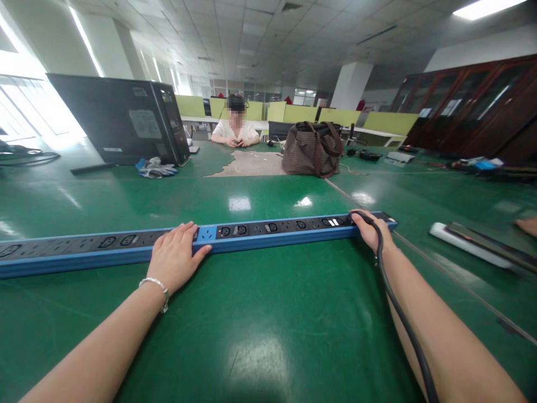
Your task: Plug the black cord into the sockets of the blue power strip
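A long blue power strip (260, 236) with black socket panels lies across the green table, running off the left edge of the view. My left hand (177, 252) rests over it beside a bright blue socket, fingers curled across the top and thumb against the near side. Close to the strip's right end, my right hand (369, 232) is closed on the plug end of a black power cord, at the sockets. The plug itself is mostly hidden by the fingers, so how deep it sits I cannot tell. The black cord (396, 302) trails along my right forearm towards me.
A black computer case (121, 120) stands at the back left, with gloves (155, 168) beside it. A brown checked bag (312, 148) sits further back. Across the table a person (235, 131) is seated. A white bar-shaped object (470, 246) and part of another hand (527, 226) are at right.
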`<control>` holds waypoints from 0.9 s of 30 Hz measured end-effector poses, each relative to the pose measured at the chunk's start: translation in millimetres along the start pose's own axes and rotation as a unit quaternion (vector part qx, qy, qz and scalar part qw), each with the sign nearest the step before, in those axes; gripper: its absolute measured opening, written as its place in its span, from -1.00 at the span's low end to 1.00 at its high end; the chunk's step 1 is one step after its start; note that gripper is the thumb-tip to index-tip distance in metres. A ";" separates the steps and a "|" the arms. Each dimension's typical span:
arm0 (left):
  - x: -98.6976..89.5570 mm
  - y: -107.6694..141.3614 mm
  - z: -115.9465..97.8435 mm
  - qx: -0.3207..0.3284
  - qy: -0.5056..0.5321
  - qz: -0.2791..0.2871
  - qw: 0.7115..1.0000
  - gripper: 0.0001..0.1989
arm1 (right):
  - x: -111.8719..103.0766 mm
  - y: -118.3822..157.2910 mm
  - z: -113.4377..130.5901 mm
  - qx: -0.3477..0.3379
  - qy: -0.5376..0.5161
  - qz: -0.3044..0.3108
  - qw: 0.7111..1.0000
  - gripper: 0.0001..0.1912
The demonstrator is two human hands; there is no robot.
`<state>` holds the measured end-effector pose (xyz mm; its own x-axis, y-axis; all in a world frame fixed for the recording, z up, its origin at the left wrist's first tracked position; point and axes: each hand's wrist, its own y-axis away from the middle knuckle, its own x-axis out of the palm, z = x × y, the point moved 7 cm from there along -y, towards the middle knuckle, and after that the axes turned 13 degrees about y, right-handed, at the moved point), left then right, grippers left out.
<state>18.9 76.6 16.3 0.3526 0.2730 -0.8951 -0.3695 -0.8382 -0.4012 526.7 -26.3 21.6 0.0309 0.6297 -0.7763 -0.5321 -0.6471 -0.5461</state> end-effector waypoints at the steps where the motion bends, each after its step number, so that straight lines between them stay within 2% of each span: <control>1: -0.1 0.1 0.1 0.000 -0.001 0.000 1.000 -0.39 | 1.1 2.0 1.3 0.010 0.009 0.012 1.000 -0.66; 8: -1.0 0.4 -0.9 0.005 -0.009 -0.003 1.000 -0.37 | -2.0 17.8 6.4 0.042 0.047 0.027 0.998 -0.57; 16: -1.5 0.8 -1.1 0.000 0.002 -0.003 1.000 -0.37 | 0.0 16.1 2.6 0.001 0.043 0.005 0.999 -0.59; 27: -1.8 0.4 -2.5 -0.001 -0.011 0.003 1.000 -0.38 | -4.9 21.5 12.8 0.058 0.023 -0.013 0.998 -0.60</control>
<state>20.2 74.6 18.3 0.3310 0.2788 -0.9015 -0.3700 -0.8405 -0.3957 504.3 -37.8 17.7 0.0834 0.6226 -0.7781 -0.6257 -0.5750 -0.5272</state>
